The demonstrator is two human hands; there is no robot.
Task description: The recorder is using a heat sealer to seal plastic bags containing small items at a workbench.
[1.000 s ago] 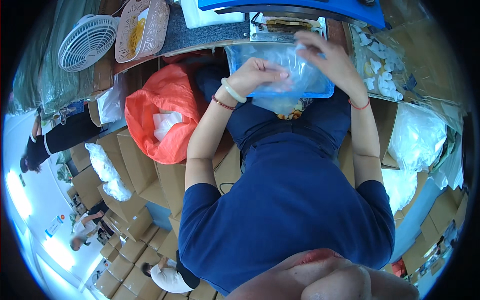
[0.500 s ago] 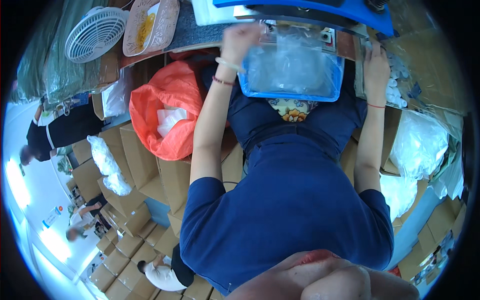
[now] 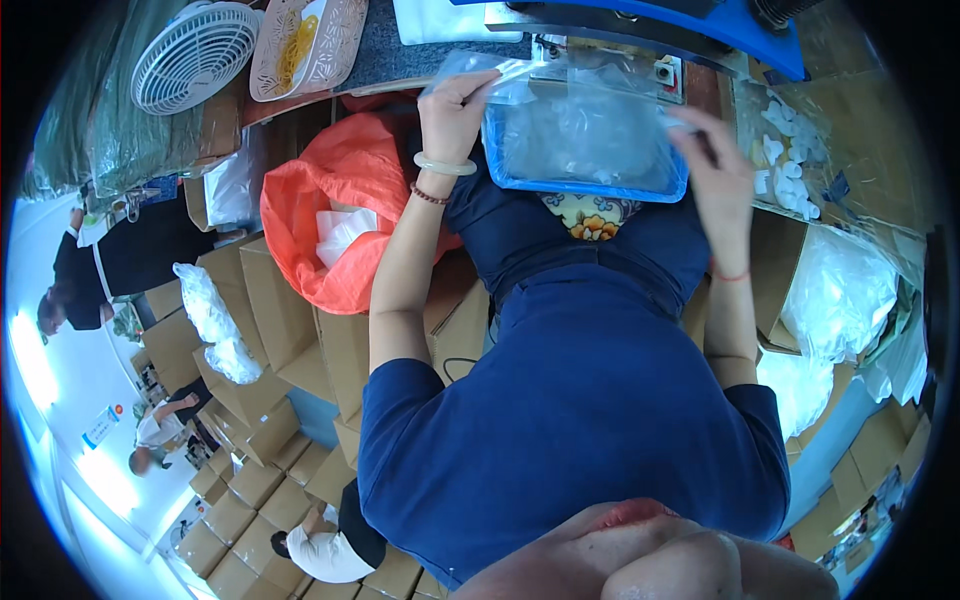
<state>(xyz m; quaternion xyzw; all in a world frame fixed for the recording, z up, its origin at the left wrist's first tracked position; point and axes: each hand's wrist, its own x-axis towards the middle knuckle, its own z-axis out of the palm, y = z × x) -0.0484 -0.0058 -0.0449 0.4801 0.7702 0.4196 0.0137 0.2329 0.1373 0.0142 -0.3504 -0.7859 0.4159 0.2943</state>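
The blue tray [image 3: 580,191] holds clear bags [image 3: 590,145]. At its upper left corner, the left hand [image 3: 452,120] pinches clear film [image 3: 515,78]. By its right edge is the right hand [image 3: 718,165], too blurred to show its grip. Left of the tray is a red sack [image 3: 325,170]; farther up-left, a basket [image 3: 343,45] and a fan [image 3: 195,60]; right, white parts [image 3: 790,188]; above, a blue machine [image 3: 740,35].

Hands [image 3: 452,115] well apart, forearms [image 3: 408,265] forward
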